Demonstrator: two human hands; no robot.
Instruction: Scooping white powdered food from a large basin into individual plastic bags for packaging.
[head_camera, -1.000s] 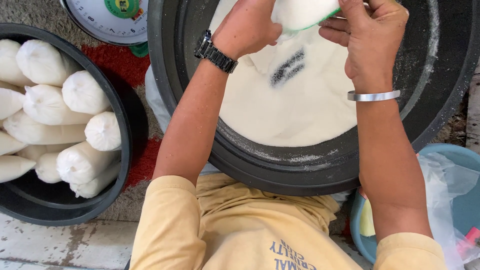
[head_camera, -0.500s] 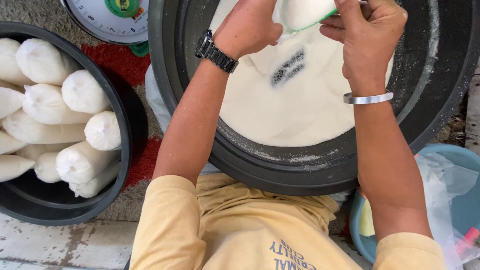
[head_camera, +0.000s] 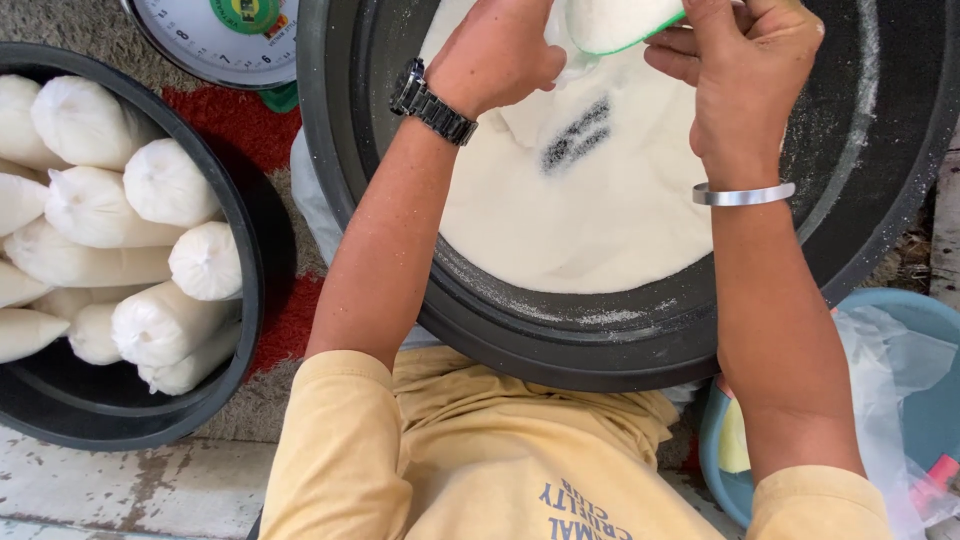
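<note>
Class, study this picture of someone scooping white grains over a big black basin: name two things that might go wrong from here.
1. The green-rimmed scoop in the right hand is heaped and tilted, so white grains may miss the clear bag at the left hand.
2. Grains already dust the black basin rim, so more may spill onto the floor.

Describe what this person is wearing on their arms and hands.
Both arms are bare below short yellow sleeves. The left hand has a dark metal-link wristwatch on its wrist; the right hand has a plain silver bangle. No gloves are worn, and no rings show.
</note>
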